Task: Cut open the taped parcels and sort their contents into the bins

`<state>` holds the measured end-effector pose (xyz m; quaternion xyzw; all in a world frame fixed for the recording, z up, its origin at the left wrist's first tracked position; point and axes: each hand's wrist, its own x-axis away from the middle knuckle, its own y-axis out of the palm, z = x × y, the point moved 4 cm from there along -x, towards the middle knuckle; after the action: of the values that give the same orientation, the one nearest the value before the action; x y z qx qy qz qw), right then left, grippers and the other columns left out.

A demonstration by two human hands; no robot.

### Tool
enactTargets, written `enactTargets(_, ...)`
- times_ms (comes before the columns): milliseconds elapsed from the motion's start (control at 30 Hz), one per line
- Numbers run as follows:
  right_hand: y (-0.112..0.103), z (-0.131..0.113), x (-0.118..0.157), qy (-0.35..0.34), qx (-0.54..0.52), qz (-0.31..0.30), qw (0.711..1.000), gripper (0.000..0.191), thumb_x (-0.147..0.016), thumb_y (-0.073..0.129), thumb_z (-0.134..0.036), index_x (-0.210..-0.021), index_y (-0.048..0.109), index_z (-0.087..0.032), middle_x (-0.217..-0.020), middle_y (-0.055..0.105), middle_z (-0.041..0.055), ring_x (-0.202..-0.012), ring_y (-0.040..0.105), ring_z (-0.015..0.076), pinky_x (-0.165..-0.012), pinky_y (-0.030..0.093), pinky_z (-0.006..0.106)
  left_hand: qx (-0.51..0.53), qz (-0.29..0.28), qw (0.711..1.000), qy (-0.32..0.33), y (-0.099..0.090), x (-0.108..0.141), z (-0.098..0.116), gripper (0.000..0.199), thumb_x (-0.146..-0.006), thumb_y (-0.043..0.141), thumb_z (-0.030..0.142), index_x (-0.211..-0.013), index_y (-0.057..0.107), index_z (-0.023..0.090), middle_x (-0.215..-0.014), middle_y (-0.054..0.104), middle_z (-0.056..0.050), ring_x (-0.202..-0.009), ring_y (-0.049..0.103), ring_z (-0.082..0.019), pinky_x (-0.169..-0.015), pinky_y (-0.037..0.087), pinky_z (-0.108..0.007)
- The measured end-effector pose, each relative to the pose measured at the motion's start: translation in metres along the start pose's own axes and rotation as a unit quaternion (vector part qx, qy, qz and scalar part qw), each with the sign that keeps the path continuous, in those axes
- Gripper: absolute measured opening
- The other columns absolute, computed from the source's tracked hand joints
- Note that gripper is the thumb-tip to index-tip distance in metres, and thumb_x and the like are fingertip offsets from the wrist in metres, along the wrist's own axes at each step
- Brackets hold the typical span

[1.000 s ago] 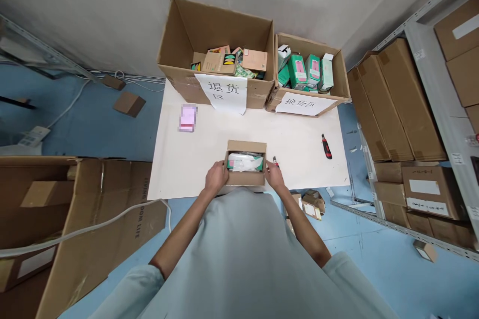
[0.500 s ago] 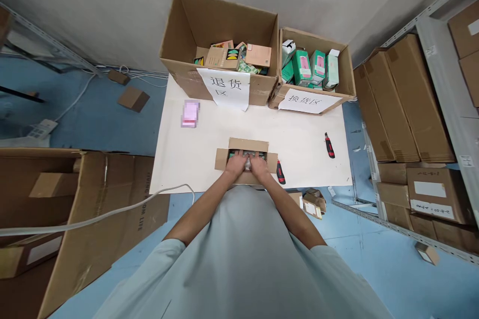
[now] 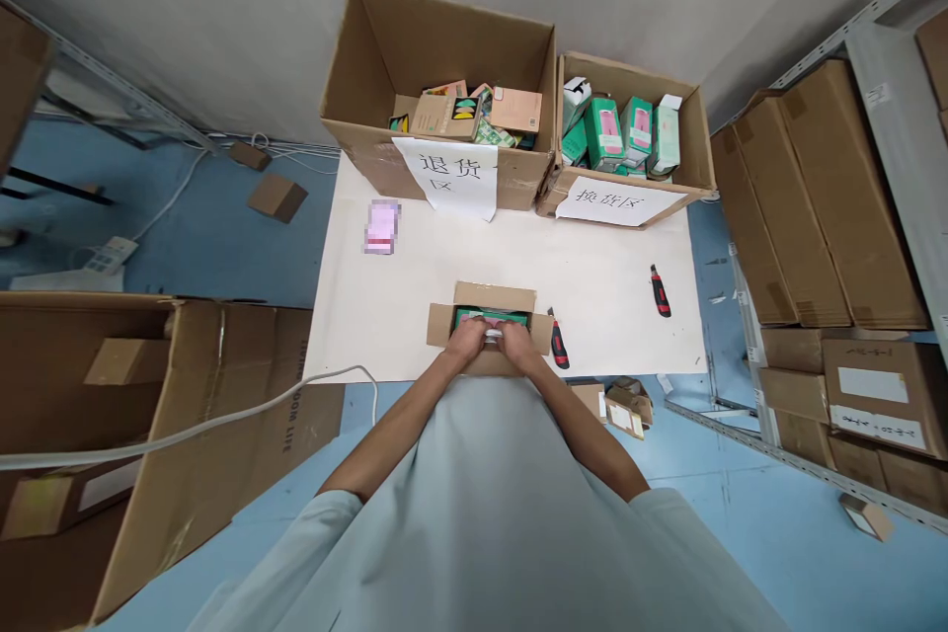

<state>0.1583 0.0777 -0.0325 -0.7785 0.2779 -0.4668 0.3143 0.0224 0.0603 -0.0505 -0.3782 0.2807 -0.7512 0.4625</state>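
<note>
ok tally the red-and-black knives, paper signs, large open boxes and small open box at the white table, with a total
Red-and-black knives: 2
Paper signs: 2
Large open boxes: 2
Small open box: 1
Total: 7

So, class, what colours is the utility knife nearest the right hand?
The utility knife is red and black, seen in the head view.
</note>
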Motion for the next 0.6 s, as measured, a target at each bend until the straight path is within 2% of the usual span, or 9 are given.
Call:
enactTargets(133,-0.014,0.002,0.011,-0.004,-0.028,0.025,0.999,0.037,-0.106,0.059,-0.011,-0.135,0.080,-0.017,-0.131,0.083,0.0146,-0.119,0.077,0.0286,-0.104,0.058,0.034,0.010,-0.006,1.000,-0.010,-0.020,0.008,0.010,0.046,-0.089,0.053,0.000,-0.110,0.089,0.018,-0.116,0.083,-0.014,-0.108,0.077,-0.028,-0.097,0.060,-0.037)
enactTargets(200,-0.033,0.003,0.014,-0.007,-0.048,0.065,0.997,0.034,-0.106,0.058,-0.014,-0.133,0.079,-0.017,-0.130,0.081,0.0144,-0.117,0.076,0.0287,-0.103,0.058,0.035,0.033,0.022,0.999,0.004,-0.043,0.005,0.020,0.050,-0.091,0.052,0.002,-0.119,0.089,0.022,-0.117,0.081,-0.012,-0.109,0.076,-0.028,-0.097,0.060,-0.036)
enactTargets(267,-0.061,0.005,0.011,-0.021,-0.079,0.133,0.988,0.033,-0.104,0.059,-0.015,-0.131,0.078,-0.017,-0.128,0.079,0.0136,-0.115,0.074,0.0288,-0.102,0.057,0.037,0.065,0.074,0.995,0.032,-0.075,-0.007,0.030,0.055,-0.092,0.051,0.002,-0.125,0.088,0.026,-0.114,0.080,-0.009,-0.107,0.075,-0.026,-0.095,0.060,-0.034)
enactTargets(367,-0.111,0.007,-0.008,-0.060,-0.120,0.232,0.964,0.037,-0.101,0.059,-0.015,-0.134,0.075,-0.017,-0.127,0.076,0.0130,-0.115,0.072,0.0295,-0.103,0.056,0.038,0.063,0.149,0.985,0.063,-0.125,-0.041,0.042,0.058,-0.092,0.051,0.002,-0.129,0.087,0.027,-0.114,0.077,-0.008,-0.105,0.074,-0.024,-0.097,0.058,-0.033)
enactTargets(433,-0.139,0.008,-0.029,-0.072,-0.131,0.265,0.953,0.040,-0.102,0.058,-0.015,-0.138,0.074,-0.015,-0.128,0.074,0.0140,-0.117,0.070,0.0301,-0.104,0.055,0.038,0.042,0.172,0.982,0.060,-0.149,-0.070,0.045,0.056,-0.093,0.051,0.002,-0.130,0.087,0.025,-0.116,0.076,-0.008,-0.107,0.073,-0.024,-0.099,0.057,-0.033)
enactTargets(500,-0.155,0.010,-0.053,-0.058,-0.128,0.265,0.954,0.040,-0.103,0.057,-0.016,-0.141,0.073,-0.014,-0.131,0.072,0.0154,-0.120,0.070,0.0305,-0.106,0.054,0.038,0.023,0.165,0.985,0.036,-0.161,-0.099,0.046,0.055,-0.093,0.050,0.001,-0.128,0.087,0.023,-0.119,0.075,-0.010,-0.110,0.072,-0.025,-0.101,0.057,-0.034)
enactTargets(600,-0.158,0.015,-0.084,-0.011,-0.101,0.211,0.972,0.040,-0.106,0.057,-0.016,-0.143,0.073,-0.014,-0.135,0.072,0.0165,-0.125,0.069,0.0300,-0.112,0.052,0.038,-0.006,0.109,0.994,-0.023,-0.157,-0.127,0.041,0.052,-0.095,0.050,0.001,-0.124,0.088,0.021,-0.125,0.072,-0.012,-0.113,0.072,-0.026,-0.105,0.055,-0.035)
